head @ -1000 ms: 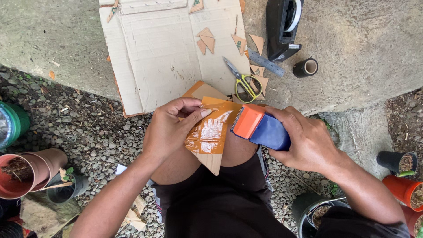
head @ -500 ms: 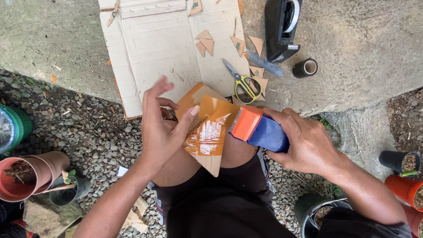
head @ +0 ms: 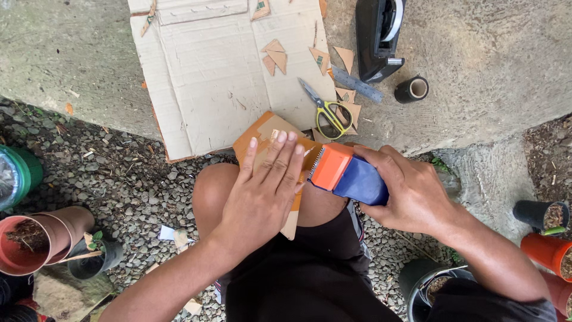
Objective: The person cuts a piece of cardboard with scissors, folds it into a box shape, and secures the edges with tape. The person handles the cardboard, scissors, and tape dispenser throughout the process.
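Observation:
My left hand [head: 265,194] lies flat, fingers together, pressing on a taped cardboard piece [head: 262,134] that rests on my knees. Most of the piece is hidden under the palm. My right hand [head: 408,191] grips an orange and blue tape dispenser [head: 345,176], whose toothed orange end touches the right edge of the cardboard piece.
A flattened cardboard sheet [head: 208,77] with small cardboard offcuts lies on the concrete slab [head: 494,65]. Yellow-handled scissors [head: 325,110], a ruler [head: 357,84], a black desk tape dispenser [head: 378,36] and a dark tape roll [head: 412,89] sit nearby. Plant pots [head: 27,241] stand on gravel either side.
My left hand went from holding the cardboard piece at its left edge to lying flat on top of it, covering the shiny tape. The right hand and dispenser stayed put.

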